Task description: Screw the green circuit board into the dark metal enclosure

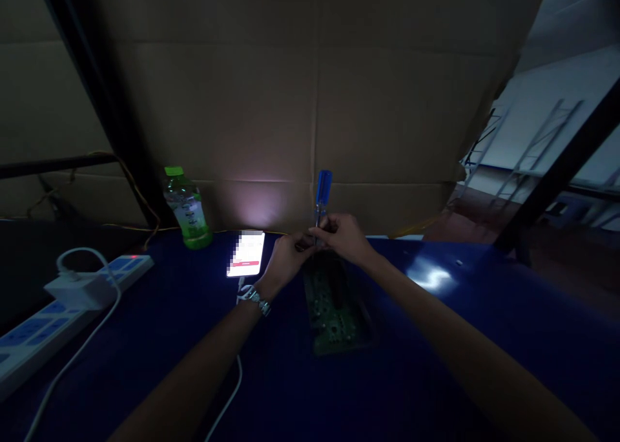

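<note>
A screwdriver (323, 189) with a blue handle stands nearly upright over the far end of a green circuit board (334, 313), which lies on the dark blue table. The fingers of my right hand (343, 236) are closed around its metal shaft, below the handle. My left hand (289, 256), with a metal watch on the wrist, touches the right fingers near the screwdriver's lower end. Its fingers are pinched together, and what they hold is too small and dark to make out. The screwdriver's tip is hidden by the fingers.
A lit phone (247, 254) on a white cable leans left of my left hand. Beyond it stands a green-capped bottle (188, 212). A power strip (29, 345) with a white charger (80, 291) lies at the left. Cardboard (271, 106) rises behind the table (416, 371).
</note>
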Demonstrator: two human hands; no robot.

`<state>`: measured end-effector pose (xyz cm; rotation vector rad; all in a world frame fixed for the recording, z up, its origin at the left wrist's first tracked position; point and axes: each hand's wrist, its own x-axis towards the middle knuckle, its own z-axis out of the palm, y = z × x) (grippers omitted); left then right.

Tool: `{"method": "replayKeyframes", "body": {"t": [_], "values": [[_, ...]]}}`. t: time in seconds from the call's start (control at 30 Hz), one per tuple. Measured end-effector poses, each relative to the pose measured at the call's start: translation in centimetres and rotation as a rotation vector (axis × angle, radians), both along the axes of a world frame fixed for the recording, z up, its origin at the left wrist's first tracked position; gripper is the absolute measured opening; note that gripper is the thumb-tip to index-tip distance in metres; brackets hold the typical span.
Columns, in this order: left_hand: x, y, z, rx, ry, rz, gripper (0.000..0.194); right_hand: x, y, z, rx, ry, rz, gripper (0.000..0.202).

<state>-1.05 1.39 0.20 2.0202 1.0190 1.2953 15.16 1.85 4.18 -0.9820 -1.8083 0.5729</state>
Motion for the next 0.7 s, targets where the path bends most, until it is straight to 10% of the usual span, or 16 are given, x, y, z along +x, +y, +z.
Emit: {"method": "replayKeyframes", "body": {"t": [0.3, 0.6, 0.7], "values": [[-0.3, -0.6, 1.0, 0.085, 0.165, -0.079, 0.018, 1.0, -0.2, 1.5, -0.172, -0.018, 0.236, 0.017], [0.6, -0.6, 0.3, 0.030, -0.016, 0.046, 0.009, 0.1, 0.2, 0.1, 0.028, -0.013, -0.109, 0.030], [0.4, -0.7, 0.7, 0.056, 0.037, -0.012, 0.013, 0.2, -0.1, 0.4, -0.021, -0.017, -0.028, 0.025]]}}
